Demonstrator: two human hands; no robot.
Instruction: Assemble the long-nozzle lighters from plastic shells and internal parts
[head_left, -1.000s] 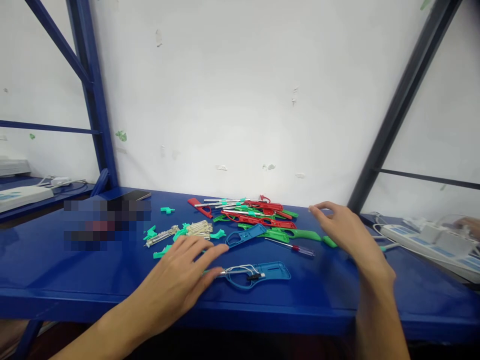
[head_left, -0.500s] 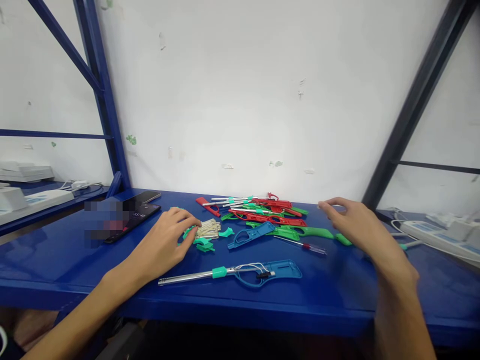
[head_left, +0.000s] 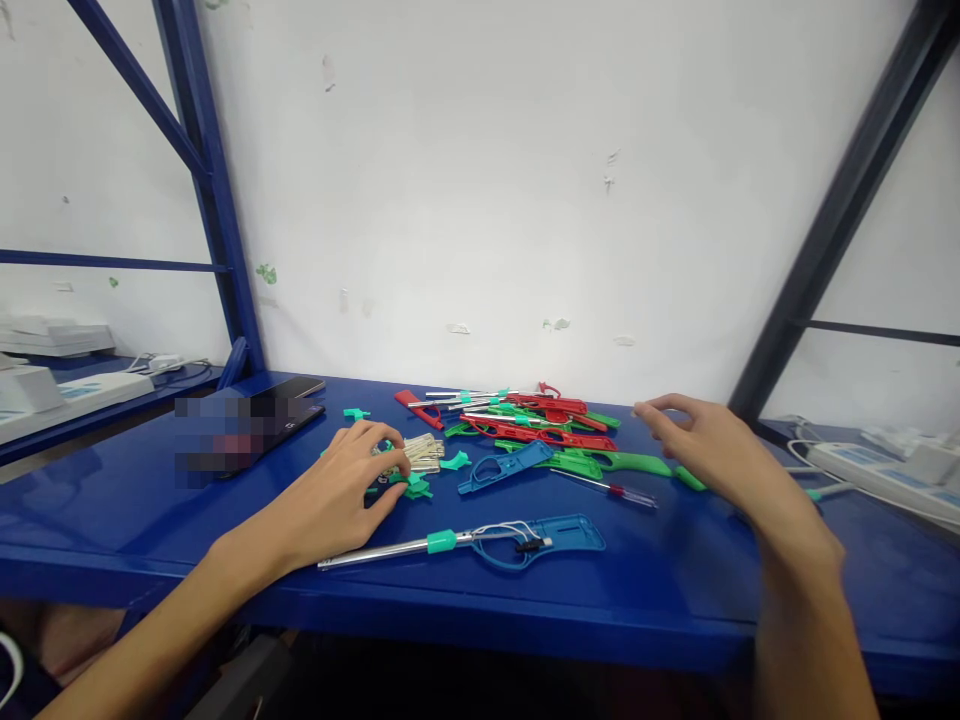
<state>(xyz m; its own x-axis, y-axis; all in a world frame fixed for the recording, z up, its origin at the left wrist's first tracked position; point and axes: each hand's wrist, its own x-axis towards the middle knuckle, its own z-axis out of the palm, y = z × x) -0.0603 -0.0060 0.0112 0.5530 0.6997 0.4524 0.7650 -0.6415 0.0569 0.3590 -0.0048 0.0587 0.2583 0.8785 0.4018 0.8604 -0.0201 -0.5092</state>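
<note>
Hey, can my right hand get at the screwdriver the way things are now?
Probably yes: the right hand appears empty, and the screwdriver lies close by with its handle end toward that hand. Nothing covers the handle, and the nearby green piece looks clear of it.

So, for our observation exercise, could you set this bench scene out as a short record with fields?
Left hand: at the small teal pieces; grip unclear
Right hand: held out at the right, nothing visible in its fingers
Front: blue casing with metal tube, teal collar, white wires
Behind: second blue casing; red casings; green handle
Tool: screwdriver lying on the blue table
</note>
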